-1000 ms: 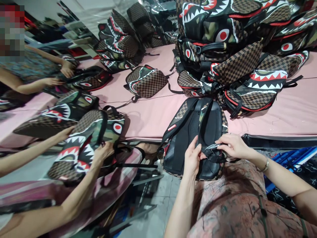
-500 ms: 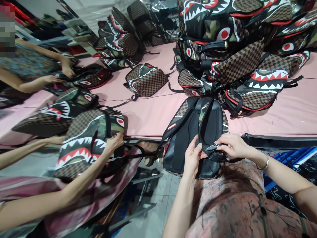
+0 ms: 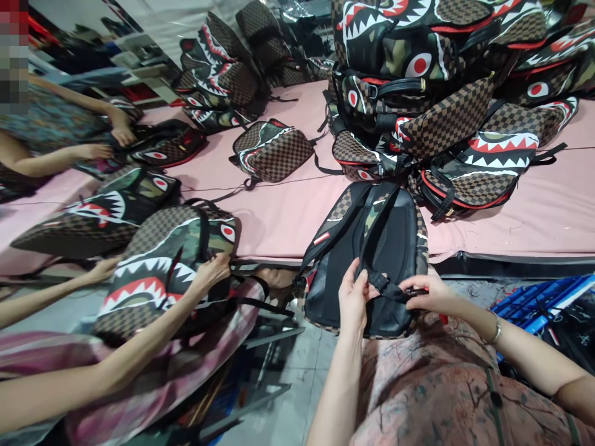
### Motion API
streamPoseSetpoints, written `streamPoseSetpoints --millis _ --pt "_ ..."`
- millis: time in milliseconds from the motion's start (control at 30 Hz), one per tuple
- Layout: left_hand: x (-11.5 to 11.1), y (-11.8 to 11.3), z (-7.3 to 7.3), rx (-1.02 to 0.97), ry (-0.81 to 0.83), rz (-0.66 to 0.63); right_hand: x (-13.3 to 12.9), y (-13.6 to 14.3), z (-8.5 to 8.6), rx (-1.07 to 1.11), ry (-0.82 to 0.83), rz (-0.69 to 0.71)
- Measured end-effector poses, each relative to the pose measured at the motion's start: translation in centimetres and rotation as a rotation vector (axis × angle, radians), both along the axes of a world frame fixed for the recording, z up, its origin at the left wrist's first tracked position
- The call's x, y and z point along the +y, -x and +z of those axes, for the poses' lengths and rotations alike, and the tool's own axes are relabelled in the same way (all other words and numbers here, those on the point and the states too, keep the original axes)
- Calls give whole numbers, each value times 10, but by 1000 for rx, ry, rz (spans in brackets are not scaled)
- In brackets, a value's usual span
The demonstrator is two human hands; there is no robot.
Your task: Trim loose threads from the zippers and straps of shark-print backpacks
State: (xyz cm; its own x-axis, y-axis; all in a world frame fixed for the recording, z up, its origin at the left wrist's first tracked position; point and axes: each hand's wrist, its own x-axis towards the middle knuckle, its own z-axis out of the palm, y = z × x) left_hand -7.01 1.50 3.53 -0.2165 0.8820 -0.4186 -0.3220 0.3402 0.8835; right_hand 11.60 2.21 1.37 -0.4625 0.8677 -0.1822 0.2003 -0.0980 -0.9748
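A backpack (image 3: 334,288) with a black padded back and brown checkered sides lies back side up before me, leaning from the table edge onto my lap. My left hand (image 3: 354,294) is closed on its shoulder strap (image 3: 373,232), with the thumb on top beside a black strap buckle (image 3: 382,284). At the strap's lower part, my right hand (image 3: 430,293) is closed round what look like small thread snips (image 3: 417,292), mostly hidden by the fingers. A dark end points left, and a bit of red shows below the hand.
Several shark-mouth backpacks are piled on the pink table (image 3: 279,217), including a tall stack (image 3: 404,56) ahead. One checkered backpack (image 3: 279,152) lies alone. At left, a co-worker's hands hold another backpack (image 3: 153,272); a second co-worker handles one farther back. Blue racks (image 3: 539,310) stand at right.
My right hand has moved slightly down, and the shiny metal of the snips no longer shows. My left hand has shifted a little left and down along the strap.
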Motion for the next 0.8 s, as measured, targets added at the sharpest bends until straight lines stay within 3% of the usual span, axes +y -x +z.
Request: streamPoseSetpoints --millis 67,233,300,467,600,700,800 --pt "-4 1 -1 147 -40 -27 -3 10 -1 32 97 -24" --pt "-29 -2 5 949 -328 75 -4 28 -1 83 187 -208" --pt "-40 -5 6 1073 -399 -30 -6 33 -3 91 181 -249" --pt "-44 -8 1 1120 -315 -292 -13 39 -10 61 77 -301" --pt "-36 -2 0 955 -311 -403 -15 35 -8 19 14 -259" --pt "-32 -1 1 900 -306 -411 -14 34 -7 -14 -17 -233" --pt "-30 -7 -1 879 -288 -310 -13 34 -5 -25 -28 -229"
